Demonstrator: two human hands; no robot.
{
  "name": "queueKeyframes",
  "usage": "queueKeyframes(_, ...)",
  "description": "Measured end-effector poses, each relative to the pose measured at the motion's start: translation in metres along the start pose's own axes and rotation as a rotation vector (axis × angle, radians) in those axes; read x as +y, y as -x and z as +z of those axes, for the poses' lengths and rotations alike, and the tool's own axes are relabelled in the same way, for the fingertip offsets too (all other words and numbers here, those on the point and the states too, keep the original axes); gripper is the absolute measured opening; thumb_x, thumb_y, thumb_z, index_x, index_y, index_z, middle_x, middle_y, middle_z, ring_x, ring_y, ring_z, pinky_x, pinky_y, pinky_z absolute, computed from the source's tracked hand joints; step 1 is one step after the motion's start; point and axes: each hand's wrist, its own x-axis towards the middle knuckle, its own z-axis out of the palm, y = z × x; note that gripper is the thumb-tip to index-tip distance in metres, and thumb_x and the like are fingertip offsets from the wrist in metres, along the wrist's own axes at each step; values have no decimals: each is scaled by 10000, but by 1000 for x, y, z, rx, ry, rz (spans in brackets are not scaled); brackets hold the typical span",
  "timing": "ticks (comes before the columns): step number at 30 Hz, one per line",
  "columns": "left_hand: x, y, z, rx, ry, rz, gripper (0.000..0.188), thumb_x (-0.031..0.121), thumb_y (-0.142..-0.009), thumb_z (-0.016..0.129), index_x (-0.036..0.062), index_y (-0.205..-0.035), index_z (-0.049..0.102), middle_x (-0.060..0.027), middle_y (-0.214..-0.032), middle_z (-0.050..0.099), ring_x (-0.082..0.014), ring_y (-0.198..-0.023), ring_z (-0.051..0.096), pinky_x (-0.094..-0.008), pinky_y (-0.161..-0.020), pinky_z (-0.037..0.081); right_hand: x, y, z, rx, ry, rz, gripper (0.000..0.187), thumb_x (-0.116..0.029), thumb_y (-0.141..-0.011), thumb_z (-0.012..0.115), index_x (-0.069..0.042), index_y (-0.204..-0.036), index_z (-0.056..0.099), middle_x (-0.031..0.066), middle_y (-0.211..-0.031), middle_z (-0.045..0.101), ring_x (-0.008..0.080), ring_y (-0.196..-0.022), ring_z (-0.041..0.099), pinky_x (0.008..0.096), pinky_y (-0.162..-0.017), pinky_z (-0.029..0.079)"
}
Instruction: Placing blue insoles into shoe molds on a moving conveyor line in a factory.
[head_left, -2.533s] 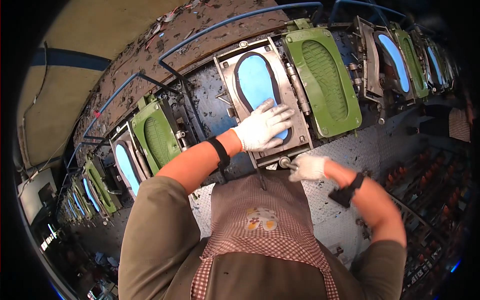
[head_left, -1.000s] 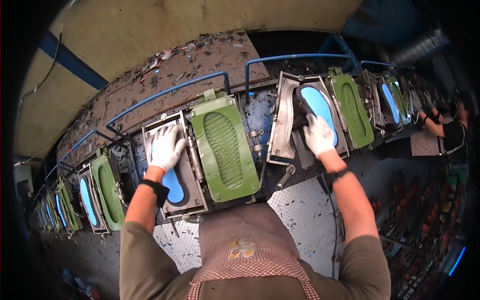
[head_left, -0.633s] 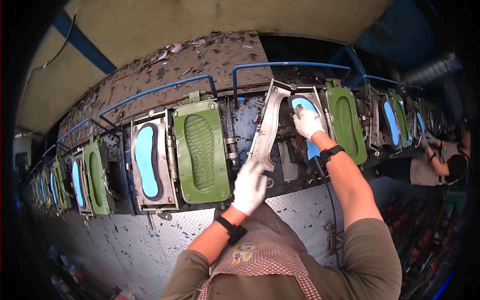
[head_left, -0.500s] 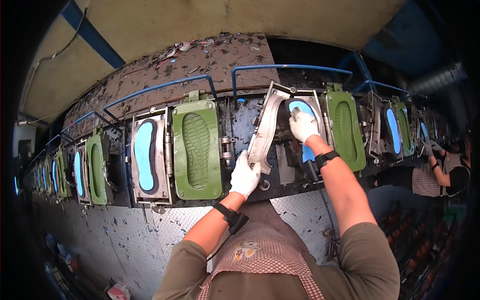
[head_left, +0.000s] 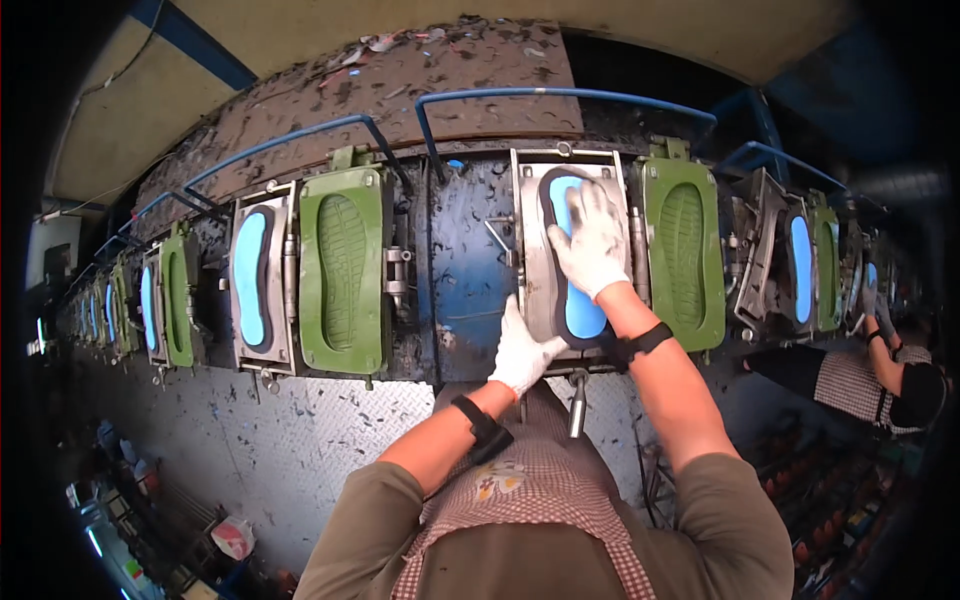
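In front of me a silver metal mould frame (head_left: 535,215) lies flat, hinged beside a green mould half (head_left: 684,265) with a shoe-sole tread pattern. Within the frame sits a shoe-sole piece (head_left: 582,312), bright blue on top with a dark rim. My right hand (head_left: 592,240), in a white glove, lies flat on the sole piece with fingers spread, covering its middle. At the frame's lower left corner is my left hand (head_left: 527,350), also gloved. Its thumb and fingers are apart, with nothing visible in it.
To the left, another green mould half (head_left: 342,270) adjoins a metal frame (head_left: 280,315) holding a blue sole piece (head_left: 252,280). More moulds line both sides. A blue rail (head_left: 560,93) runs behind. A metal handle (head_left: 578,405) juts toward me. Another person (head_left: 880,375) works at far right.
The metal frame plate that stood tilted up at the left now lies flat around the sole piece. My right hand has flattened onto the sole piece; my left hand has let go of the plate.
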Motion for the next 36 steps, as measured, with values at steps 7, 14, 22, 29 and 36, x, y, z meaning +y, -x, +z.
queueKeyframes(7,15,-11,-4,238,-490,741,860,145,-609,787,-8,-1365,405,-267,-1387,407,-430,-1307,408,-467,-1095,359,49,43,-13,-245,-644,129,486,-300,-937,519,24,-1299,534,222,-1387,492,356,-1329,437,386,-1113,342)
queueKeyframes(14,32,-34,-2,32,-294,1003,396,61,-701,713,6,-1082,621,-159,-1091,645,-361,-1078,600,-433,-957,484,51,107,-43,-132,-559,-176,276,-173,-811,685,-26,-1044,663,142,-1070,627,341,-1007,589,415,-874,491)
queueKeyframes(22,28,-23,-3,-18,-381,906,387,186,-787,718,-13,-1109,634,-185,-1155,633,-374,-1154,572,-447,-1017,450,63,111,-34,-182,-654,-168,162,-184,-852,670,-75,-972,674,104,-985,646,306,-962,606,382,-848,502)
queueKeyframes(29,31,-23,0,-36,-534,1039,427,174,-739,765,1,-1102,622,-170,-1136,615,-370,-1101,587,-443,-975,480,17,-9,-14,168,-234,-231,206,-193,-882,601,-75,-1048,634,121,-1074,617,319,-1074,568,441,-942,452)
queueKeyframes(36,25,-23,-3,-44,-499,1042,374,181,-746,759,29,-1063,634,-147,-1172,600,-344,-1156,555,-438,-1013,457,6,-46,32,-61,-80,-150,190,-202,-843,584,-92,-995,614,102,-998,610,299,-975,570,422,-859,463)
